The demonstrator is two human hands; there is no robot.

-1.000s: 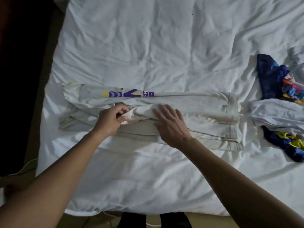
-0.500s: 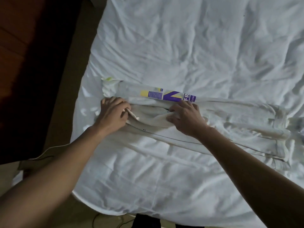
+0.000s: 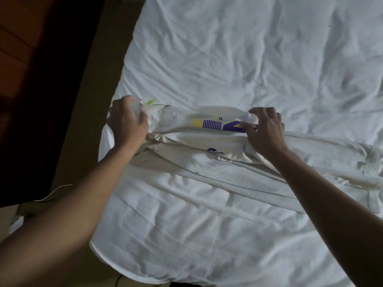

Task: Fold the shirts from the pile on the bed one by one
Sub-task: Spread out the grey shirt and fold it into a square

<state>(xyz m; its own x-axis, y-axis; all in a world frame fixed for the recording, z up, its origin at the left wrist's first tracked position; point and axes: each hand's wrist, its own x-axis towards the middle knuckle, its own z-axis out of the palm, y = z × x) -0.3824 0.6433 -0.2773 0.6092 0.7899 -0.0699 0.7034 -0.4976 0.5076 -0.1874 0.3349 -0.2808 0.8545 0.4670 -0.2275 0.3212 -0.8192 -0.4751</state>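
Observation:
A white shirt (image 3: 207, 141) with a yellow and purple print lies in a long narrow band across the bed (image 3: 228, 48), running from the left edge off to the right. My left hand (image 3: 127, 123) grips the shirt's left end, where a green mark shows. My right hand (image 3: 264, 129) pinches the far edge of the shirt beside the purple print, and that edge is lifted a little off the sheet. The pile of other shirts is out of view.
The bed's left edge and near corner (image 3: 103, 251) drop to a brown floor (image 3: 83, 131). Dark wooden furniture (image 3: 27, 79) stands at the left. A thin white cable (image 3: 53, 191) lies on the floor beside it.
Both hands have moved from the shirt's near fold up to its far edge and taken hold of it. The view has swung left, so the pile at the right is gone from sight.

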